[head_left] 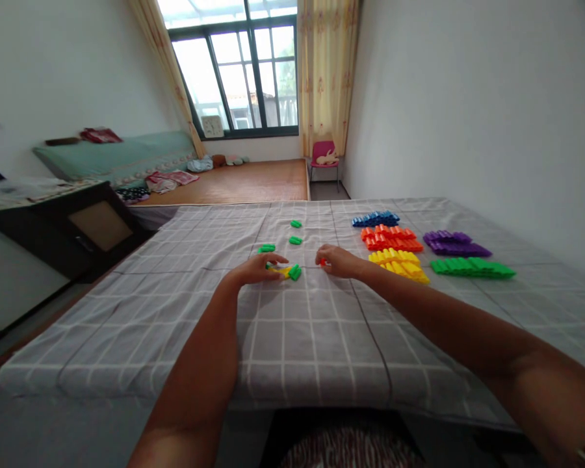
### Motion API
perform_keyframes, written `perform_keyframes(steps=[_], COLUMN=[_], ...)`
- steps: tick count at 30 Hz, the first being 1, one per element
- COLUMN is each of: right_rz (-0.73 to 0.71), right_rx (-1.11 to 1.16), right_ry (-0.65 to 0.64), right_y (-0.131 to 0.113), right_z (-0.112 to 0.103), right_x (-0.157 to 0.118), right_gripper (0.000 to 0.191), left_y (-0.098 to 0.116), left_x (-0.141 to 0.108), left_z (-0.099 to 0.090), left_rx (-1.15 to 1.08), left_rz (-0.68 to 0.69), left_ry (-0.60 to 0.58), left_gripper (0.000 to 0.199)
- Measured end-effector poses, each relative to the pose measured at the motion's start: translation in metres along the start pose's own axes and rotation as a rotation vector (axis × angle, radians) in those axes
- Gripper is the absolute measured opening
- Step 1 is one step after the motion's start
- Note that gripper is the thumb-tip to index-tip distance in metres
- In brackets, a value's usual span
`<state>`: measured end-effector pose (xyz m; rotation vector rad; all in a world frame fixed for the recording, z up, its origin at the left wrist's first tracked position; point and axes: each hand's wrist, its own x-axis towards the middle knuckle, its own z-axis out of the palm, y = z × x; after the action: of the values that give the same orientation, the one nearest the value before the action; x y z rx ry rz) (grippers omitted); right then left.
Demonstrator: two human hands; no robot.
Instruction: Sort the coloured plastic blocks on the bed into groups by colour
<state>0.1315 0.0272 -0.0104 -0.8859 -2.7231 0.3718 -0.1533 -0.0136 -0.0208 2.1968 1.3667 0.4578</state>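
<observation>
My left hand (260,268) has its fingers around a yellow piece (286,272) on the checked cloth, which touches a green piece (295,272) at its right end. Behind that hand lies another green piece (266,248). Two more green pieces, one nearer (295,240) and one farther (296,223), lie beyond the hands. To the right, my right hand (335,261) pinches a small red piece (323,261) just above or on the cloth; the contact is too small to tell.
On the right of the cloth-covered table (316,338) stand rows of blue (375,219), orange-red (391,238), yellow (398,264), purple (455,244) and green (472,267) pieces. A dark cabinet (73,227) is at the left; a bed (253,182) lies behind.
</observation>
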Motion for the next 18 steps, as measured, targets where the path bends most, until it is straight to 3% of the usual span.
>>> perform_keyframes(steps=[2,5,9,11,14,18], right_rz=[0.015,0.088,0.353,0.497,0.616,0.516], right_rx=[0.015,0.015,-0.093,-0.176,-0.210,-0.182], right_ry=[0.071,0.176,0.337,0.353,0.272,0.251], right_y=[0.009,0.033,0.089,0.117,0.145,0.158], right_z=[-0.012,-0.039,-0.084,-0.097,-0.098,-0.078], right_x=[-0.012,-0.036,-0.085,-0.112,-0.140,-0.147], right_gripper=[0.027,0.024,0.029,0.028,0.029,0.028], left_y=[0.006,0.007,0.000,-0.002,0.003,0.011], left_x=[0.002,0.008,0.016,0.019,0.024,0.030], left_z=[0.003,0.010,0.014,0.014,0.015,0.020], left_rx=[0.038,0.111,0.170,0.155,0.110,0.087], left_rz=[0.010,-0.011,-0.042,-0.064,-0.096,-0.103], left_ry=[-0.032,0.052,0.229,0.285,0.343,0.373], left_gripper=[0.047,0.041,0.041,0.043,0.046,0.045])
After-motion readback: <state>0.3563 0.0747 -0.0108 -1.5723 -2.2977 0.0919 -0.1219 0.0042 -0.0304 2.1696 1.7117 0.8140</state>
